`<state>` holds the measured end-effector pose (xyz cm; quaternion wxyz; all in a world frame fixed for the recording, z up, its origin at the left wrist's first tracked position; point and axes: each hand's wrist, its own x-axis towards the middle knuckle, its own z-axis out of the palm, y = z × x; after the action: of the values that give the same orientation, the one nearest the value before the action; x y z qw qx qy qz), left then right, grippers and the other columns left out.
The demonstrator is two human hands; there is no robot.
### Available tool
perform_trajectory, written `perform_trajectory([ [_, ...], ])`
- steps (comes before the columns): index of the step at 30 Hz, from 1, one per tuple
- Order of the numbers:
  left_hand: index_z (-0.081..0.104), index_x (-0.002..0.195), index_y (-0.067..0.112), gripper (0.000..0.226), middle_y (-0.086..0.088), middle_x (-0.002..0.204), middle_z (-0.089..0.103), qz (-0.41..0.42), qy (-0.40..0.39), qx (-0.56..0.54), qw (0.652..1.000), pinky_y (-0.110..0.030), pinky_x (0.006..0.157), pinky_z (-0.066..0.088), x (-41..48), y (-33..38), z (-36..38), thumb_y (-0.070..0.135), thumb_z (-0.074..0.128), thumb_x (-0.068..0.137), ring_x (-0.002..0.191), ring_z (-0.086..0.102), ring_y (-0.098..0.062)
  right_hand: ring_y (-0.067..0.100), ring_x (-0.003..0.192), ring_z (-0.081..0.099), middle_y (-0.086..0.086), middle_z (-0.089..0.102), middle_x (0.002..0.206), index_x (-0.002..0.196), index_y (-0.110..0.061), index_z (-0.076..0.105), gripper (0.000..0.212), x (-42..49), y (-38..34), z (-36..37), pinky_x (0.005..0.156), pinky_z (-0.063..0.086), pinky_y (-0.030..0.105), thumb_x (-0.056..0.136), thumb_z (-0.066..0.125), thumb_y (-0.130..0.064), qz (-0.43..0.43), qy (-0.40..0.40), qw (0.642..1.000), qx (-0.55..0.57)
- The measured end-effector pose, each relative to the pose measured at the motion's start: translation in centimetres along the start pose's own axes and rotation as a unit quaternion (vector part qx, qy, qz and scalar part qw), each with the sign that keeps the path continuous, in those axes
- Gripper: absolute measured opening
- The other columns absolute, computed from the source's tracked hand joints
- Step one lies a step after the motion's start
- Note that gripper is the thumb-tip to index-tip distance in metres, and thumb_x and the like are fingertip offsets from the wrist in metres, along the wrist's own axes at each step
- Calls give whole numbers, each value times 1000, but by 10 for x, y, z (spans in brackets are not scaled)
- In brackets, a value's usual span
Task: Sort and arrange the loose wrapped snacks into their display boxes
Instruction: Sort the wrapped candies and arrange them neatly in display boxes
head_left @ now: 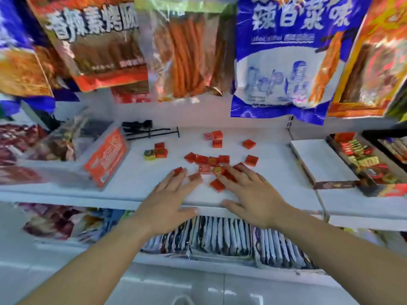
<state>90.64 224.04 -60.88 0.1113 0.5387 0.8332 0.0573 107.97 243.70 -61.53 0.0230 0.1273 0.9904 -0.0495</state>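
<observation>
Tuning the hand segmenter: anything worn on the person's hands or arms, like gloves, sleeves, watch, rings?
Nothing visible. Left hand and right hand are bare: no gloves, rings or watch. Left forearm and right forearm are uncovered to the frame edge, no sleeves.

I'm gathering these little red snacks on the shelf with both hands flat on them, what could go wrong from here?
1. The red snack between the left hand and right hand lies near the front of the shelf; a pull toward you might drop it onto the packets below.
2. A yellow-wrapped piece sits among the red ones and could end up in the wrong box.
</observation>
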Motion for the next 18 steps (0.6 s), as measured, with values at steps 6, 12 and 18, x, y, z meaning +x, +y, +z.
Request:
perform_trajectory([
  [6,24,151,44,66,10,165,4,-10,55,-38,998,-37,124,5,12,4,-10,61,48,92,151,-4,-14,24,146,24,-4,24,162,154,-30,25,72,0,11,4,119,25,41,92,31,-67,9,58,998,5],
  [12,16,153,44,69,18,164,-8,9,-2,25,1000,-46,123,3,26,21,-8,70,32,92,151,-4,-12,15,149,20,-11,24,162,155,-33,25,73,14,8,0,122,17,40,92,24,-71,-20,40,999,8],
  [18,56,133,41,43,19,150,39,-3,64,-75,995,-26,112,24,26,1,-21,57,49,94,138,30,-6,15,148,21,-9,21,163,156,-30,22,74,53,-3,-16,119,21,38,90,23,-64,-36,61,997,33],
])
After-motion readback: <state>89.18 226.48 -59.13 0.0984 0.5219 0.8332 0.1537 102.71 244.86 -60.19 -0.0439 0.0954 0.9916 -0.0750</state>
